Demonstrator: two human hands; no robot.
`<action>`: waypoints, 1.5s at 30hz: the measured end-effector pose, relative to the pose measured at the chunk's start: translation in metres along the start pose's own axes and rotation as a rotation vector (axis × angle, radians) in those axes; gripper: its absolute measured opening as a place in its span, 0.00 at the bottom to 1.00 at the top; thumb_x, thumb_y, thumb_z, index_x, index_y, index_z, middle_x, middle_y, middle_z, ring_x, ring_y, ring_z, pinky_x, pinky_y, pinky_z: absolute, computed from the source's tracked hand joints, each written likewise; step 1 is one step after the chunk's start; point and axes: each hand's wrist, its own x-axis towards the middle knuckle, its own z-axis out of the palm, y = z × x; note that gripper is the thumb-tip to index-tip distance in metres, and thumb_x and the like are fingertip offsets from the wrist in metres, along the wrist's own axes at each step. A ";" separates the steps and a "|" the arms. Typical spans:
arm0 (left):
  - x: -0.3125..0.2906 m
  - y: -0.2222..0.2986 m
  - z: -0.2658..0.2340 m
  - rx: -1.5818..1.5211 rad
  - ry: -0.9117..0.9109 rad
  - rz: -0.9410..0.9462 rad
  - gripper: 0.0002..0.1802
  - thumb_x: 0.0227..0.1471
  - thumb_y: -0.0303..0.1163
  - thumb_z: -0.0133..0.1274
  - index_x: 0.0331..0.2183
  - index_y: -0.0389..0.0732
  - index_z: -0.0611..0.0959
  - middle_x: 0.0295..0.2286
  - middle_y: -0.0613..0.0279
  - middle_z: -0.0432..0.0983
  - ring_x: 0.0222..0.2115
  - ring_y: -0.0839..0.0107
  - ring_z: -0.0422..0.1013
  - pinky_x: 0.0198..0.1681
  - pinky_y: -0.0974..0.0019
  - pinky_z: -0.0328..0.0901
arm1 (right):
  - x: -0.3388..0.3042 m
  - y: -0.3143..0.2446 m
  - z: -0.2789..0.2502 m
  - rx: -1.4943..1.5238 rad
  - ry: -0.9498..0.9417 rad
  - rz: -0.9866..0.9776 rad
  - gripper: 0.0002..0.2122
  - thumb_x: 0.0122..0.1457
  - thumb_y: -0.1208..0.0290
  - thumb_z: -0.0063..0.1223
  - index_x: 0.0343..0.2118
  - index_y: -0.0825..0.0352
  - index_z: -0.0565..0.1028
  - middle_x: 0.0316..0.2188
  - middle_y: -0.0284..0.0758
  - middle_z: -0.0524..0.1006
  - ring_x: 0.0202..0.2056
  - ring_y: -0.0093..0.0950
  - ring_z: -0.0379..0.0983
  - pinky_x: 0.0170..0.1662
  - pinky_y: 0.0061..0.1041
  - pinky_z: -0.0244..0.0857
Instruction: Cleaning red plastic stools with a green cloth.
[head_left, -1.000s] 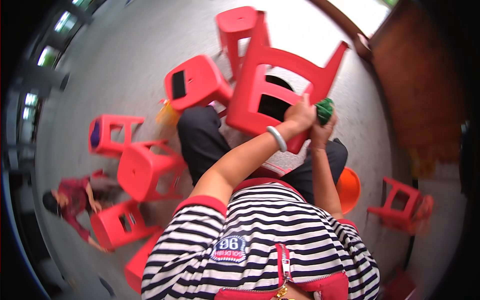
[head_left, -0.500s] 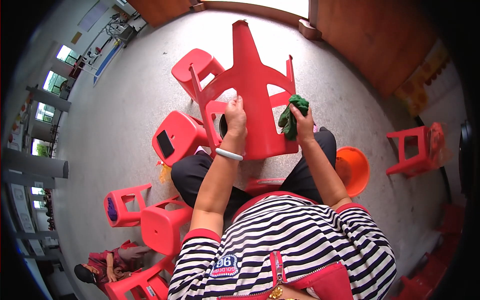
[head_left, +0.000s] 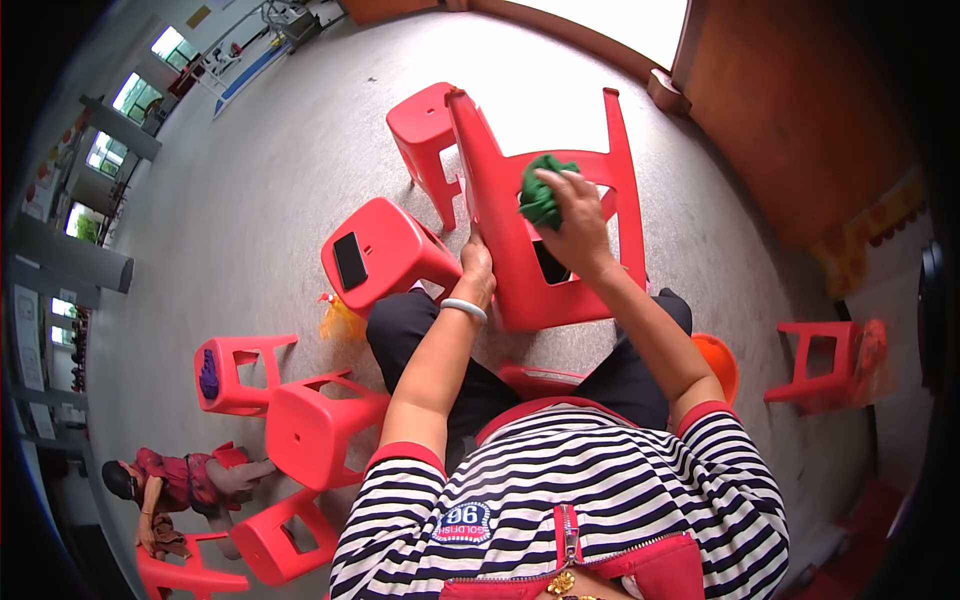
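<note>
A red plastic stool (head_left: 510,265) rests on its seat between my knees, legs pointing up and away from me. My left hand (head_left: 478,265) grips its left edge, low on the near-left leg; the fingertips are partly hidden behind the plastic. In my right hand (head_left: 577,222) is a bunched green cloth (head_left: 541,196), held against the side facing me, near the openings below the crossbar. Something dark shows through the lower opening.
Beside my left knee stands a red stool (head_left: 395,245) with a black phone (head_left: 351,260) on it. Another stool (head_left: 420,118) is beyond. An orange bucket (head_left: 718,365) is by my right knee. At lower left, a person (head_left: 180,480) handles a brown cloth among several stools.
The stool has been turned so a side between two legs faces me. My right hand moved left with the green cloth, onto that side. My left hand shifted to the stool's left edge.
</note>
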 end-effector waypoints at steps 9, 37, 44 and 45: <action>0.034 -0.035 -0.046 -0.297 -0.207 0.081 0.29 0.69 0.49 0.33 0.55 0.37 0.74 0.49 0.57 0.75 0.49 0.65 0.72 0.54 0.63 0.65 | 0.028 -0.020 0.116 -0.402 -0.428 -0.274 0.23 0.49 0.68 0.57 0.52 0.56 0.73 0.47 0.33 0.72 0.52 0.38 0.66 0.48 0.46 0.59; 0.021 -0.032 -0.033 0.189 0.057 0.337 0.35 0.69 0.51 0.32 0.41 0.28 0.82 0.34 0.48 0.81 0.36 0.59 0.76 0.44 0.60 0.66 | 0.138 0.022 0.187 -0.415 -0.419 -0.241 0.24 0.47 0.62 0.64 0.48 0.60 0.72 0.45 0.35 0.74 0.52 0.35 0.70 0.51 0.45 0.64; 0.034 -0.041 -0.047 0.076 0.080 0.308 0.34 0.69 0.50 0.35 0.40 0.28 0.82 0.33 0.52 0.81 0.35 0.63 0.76 0.43 0.63 0.66 | 0.150 0.012 0.204 -0.430 -0.458 -0.139 0.25 0.47 0.59 0.65 0.48 0.60 0.72 0.48 0.37 0.74 0.53 0.39 0.70 0.52 0.47 0.65; 0.029 -0.039 -0.046 0.115 0.086 0.308 0.33 0.69 0.50 0.34 0.40 0.28 0.82 0.32 0.52 0.81 0.34 0.64 0.75 0.42 0.63 0.66 | 0.136 0.011 0.193 -0.446 -0.525 -0.170 0.25 0.47 0.58 0.65 0.48 0.60 0.72 0.48 0.37 0.74 0.53 0.39 0.70 0.51 0.47 0.65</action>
